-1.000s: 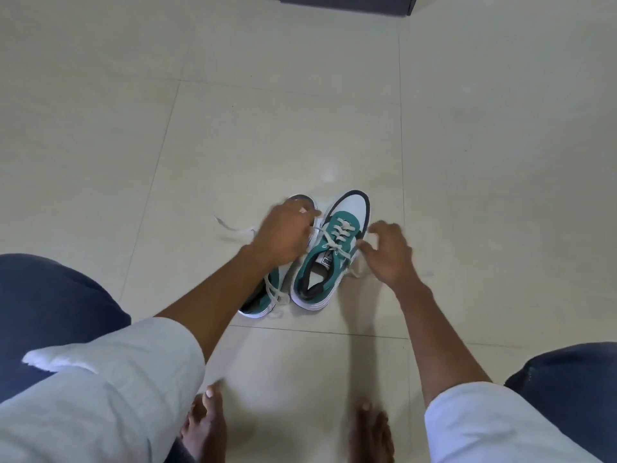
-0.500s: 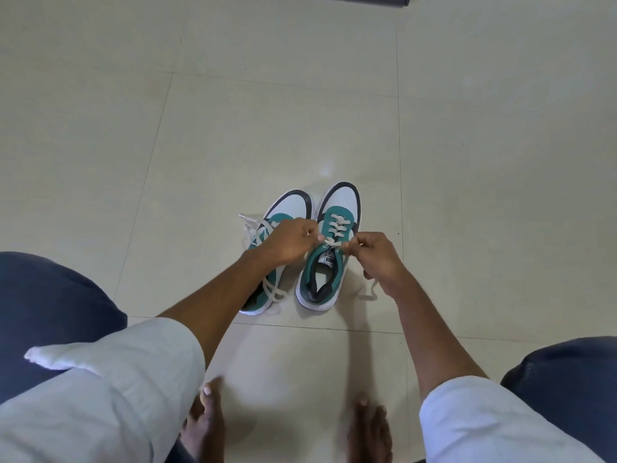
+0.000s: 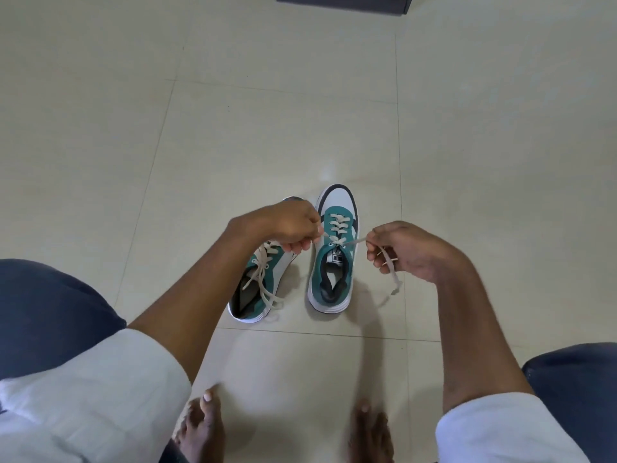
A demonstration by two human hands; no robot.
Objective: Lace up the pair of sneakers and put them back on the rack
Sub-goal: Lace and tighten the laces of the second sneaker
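Two teal and white sneakers stand side by side on the tiled floor. The right sneaker [image 3: 334,262] has its lace crossed through the eyelets. My left hand [image 3: 287,225] is closed on the left end of that lace, just left of the shoe. My right hand [image 3: 404,250] pinches the right lace end [image 3: 394,279], which is pulled taut from the top eyelet and hangs down below my fingers. The left sneaker [image 3: 260,282] lies partly under my left forearm, with its loose lace trailing over its side.
My bare feet [image 3: 203,426] rest on the floor close to me and my knees frame both sides. A dark piece of furniture [image 3: 340,1] shows at the top edge. Pale floor tiles [image 3: 267,128] stretch all around the shoes.
Both hands have moved apart from the middle of the right sneaker, pulling its lace ends outward and taut. The right sneaker now stands a little apart from the left one.
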